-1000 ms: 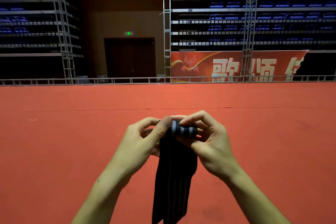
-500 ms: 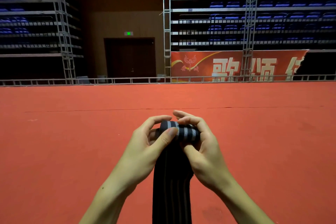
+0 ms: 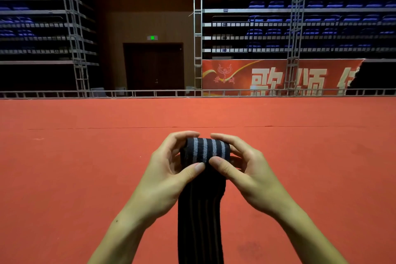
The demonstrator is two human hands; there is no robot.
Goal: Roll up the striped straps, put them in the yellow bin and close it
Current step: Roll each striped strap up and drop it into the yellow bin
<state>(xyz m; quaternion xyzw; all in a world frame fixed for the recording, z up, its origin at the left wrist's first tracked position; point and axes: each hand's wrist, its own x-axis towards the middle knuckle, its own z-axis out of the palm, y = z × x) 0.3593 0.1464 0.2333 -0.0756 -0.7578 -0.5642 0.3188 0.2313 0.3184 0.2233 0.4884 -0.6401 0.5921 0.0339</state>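
Note:
A black strap with grey stripes [image 3: 205, 150] is held up in front of me, its upper end wound into a small roll. My left hand [image 3: 169, 169] grips the roll's left side, fingers curled over the top and thumb pressed on the front. My right hand [image 3: 246, 167] grips the right side the same way, its thumb meeting the left thumb at the roll's lower edge. The unrolled length hangs straight down between my forearms and leaves the frame at the bottom. No yellow bin is in view.
A wide red carpet floor [image 3: 85, 167] stretches ahead to a low metal railing [image 3: 150, 93]. Beyond it stand truss towers, blue tiered seats, a dark double door [image 3: 154, 68] and a red banner [image 3: 278, 77].
The roll has grown thicker as both hands turned it. My thumbs have moved onto its front lower edge, and the hanging part now falls straighter.

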